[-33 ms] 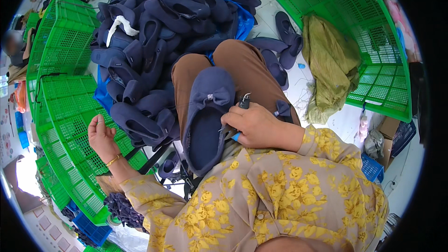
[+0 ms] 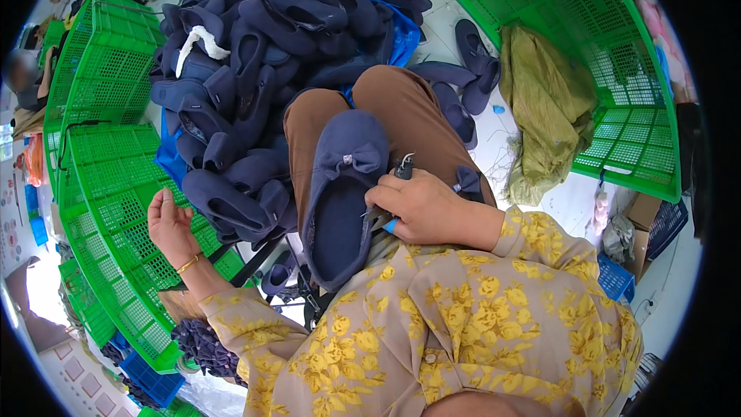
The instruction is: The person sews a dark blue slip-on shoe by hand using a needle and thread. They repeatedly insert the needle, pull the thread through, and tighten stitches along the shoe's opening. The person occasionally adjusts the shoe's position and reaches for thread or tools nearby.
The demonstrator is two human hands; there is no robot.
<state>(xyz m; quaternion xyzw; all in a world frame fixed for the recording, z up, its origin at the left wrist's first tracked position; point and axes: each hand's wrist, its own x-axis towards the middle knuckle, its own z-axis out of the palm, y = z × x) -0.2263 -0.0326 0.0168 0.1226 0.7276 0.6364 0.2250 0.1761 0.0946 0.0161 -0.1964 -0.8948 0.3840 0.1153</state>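
Note:
A navy slip-on shoe (image 2: 337, 224) with a bow (image 2: 349, 161) at its toe rests on my lap, opening upward. At its right edge, my right hand (image 2: 432, 207) is closed round a small black tool (image 2: 404, 168) with a pale hooked tip. Its fingers are at the shoe's rim, and something blue is wrapped on one finger. Off to the left, my left hand (image 2: 173, 225) is raised apart from the shoe, thumb and forefinger pinched; I cannot make out what they hold, if anything. A loose navy bow (image 2: 466, 180) lies by my right thigh.
A heap of navy shoes (image 2: 255, 69) fills the area beyond my knees. Green crates stand left (image 2: 116, 208) and right (image 2: 540, 0). An olive sack (image 2: 544, 108) lies by the right one, with more shoes (image 2: 478, 69) on the floor. Several bows (image 2: 202, 349) are piled at lower left.
My left hand has shifted very slightly to the right. The shoe and my right hand stay where they were.

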